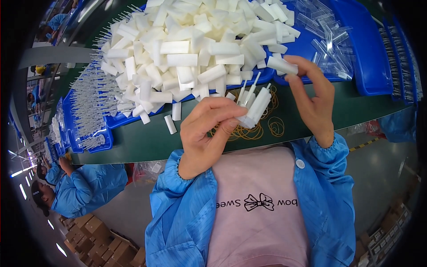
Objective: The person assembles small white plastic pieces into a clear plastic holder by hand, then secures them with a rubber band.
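Between the thumb and fingers of my left hand (202, 131) is a small bundle of white parts (259, 106), with white cylinders and thin white rods standing up from a clear base. Its exact make is partly hidden by my fingers. My right hand (316, 102) pinches one white foam cylinder (280, 65) by its right end, just above and right of the bundle. Behind both hands rises a large heap of white foam cylinders (182, 60). Thin tan rubber bands (275, 126) lie on the green table (296, 113) under and beside the bundle.
Clear plastic tubes (331, 49) fill a blue tray (362, 66) at the back right. Many thin white-tipped rods (91, 100) stand at the left in blue trays. A loose cylinder (170, 124) lies near the table edge. A co-worker in blue (89, 187) sits at the left.
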Available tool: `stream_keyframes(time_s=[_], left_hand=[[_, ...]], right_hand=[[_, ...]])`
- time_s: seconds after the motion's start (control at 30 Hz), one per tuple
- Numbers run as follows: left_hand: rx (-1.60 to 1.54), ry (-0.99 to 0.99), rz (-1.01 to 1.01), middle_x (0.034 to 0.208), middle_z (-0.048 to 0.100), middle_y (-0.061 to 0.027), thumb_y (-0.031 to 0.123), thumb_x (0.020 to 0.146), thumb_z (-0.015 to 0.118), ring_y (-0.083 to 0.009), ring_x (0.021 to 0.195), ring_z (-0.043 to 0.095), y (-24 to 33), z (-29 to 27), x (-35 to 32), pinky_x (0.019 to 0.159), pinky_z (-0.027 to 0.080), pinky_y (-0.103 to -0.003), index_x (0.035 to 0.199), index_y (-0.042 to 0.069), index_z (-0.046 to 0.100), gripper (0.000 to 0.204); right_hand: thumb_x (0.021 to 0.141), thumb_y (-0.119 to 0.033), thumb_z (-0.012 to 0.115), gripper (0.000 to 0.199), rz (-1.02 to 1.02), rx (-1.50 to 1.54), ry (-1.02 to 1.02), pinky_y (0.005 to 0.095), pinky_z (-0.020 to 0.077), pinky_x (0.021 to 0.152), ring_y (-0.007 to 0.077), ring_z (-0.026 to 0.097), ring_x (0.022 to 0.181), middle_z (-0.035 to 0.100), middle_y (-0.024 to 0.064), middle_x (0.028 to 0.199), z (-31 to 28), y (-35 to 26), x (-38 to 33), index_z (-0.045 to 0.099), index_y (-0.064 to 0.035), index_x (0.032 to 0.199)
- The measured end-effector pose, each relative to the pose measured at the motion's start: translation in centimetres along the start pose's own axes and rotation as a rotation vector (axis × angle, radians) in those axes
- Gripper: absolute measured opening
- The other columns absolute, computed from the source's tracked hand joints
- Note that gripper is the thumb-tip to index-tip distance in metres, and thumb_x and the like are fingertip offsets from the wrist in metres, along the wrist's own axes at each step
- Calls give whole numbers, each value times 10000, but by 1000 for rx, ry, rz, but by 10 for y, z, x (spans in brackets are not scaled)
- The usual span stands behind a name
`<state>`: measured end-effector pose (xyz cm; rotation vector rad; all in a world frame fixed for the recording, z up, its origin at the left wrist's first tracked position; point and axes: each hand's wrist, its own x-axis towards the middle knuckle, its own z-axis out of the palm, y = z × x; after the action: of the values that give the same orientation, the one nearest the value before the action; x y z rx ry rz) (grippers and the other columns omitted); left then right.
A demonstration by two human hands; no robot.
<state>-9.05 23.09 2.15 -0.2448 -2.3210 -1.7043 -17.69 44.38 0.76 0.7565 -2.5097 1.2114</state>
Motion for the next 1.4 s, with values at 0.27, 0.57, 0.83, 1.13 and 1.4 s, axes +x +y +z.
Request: stream_keyframes(time_s=[0.27, 0.57, 0.83, 1.13, 1.4], left_hand=[[-33, -81, 138, 912, 616, -100, -95, 695, 657, -173, 747, 573, 9, -1, 3, 609, 453, -248, 935, 18, 692, 267], [-22, -187, 234, 882, 618, -95, -89, 637, 669, -198, 754, 574, 10, 2, 5, 599, 451, -267, 908, 13, 691, 290], [71, -192, 266, 860, 614, -90, -67, 593, 646, -211, 741, 581, 10, 3, 8, 595, 463, -284, 901, 20, 694, 324], [189, -207, 342, 832, 604, -74, -30, 560, 638, -212, 712, 586, 18, 5, 10, 577, 467, -292, 864, 35, 697, 316], [234, -187, 340, 814, 602, -66, 23, 556, 652, -205, 692, 585, 15, 2, 8, 571, 462, -283, 854, 37, 700, 302]], right_hand=[[916, -154, 516, 192, 393, 900, -26, 215, 400, 762, 72, 494, 812, 589, 21, 950, -6, 3, 4, 602, -19, 1023], [885, -154, 547, 184, 551, 1264, -215, 226, 404, 768, 78, 507, 840, 562, 8, 899, -2, 15, 6, 567, -27, 1017], [856, -154, 589, 140, 497, 1150, -237, 244, 394, 828, 87, 523, 873, 582, 19, 896, -1, 5, 7, 587, -38, 935], [846, -137, 599, 103, 488, 1151, -264, 224, 400, 807, 81, 541, 848, 599, 28, 865, -1, 9, 7, 586, -38, 874], [855, -133, 610, 108, 425, 1040, -259, 210, 405, 769, 57, 528, 817, 577, 2, 840, -6, 3, 6, 586, -30, 877]])
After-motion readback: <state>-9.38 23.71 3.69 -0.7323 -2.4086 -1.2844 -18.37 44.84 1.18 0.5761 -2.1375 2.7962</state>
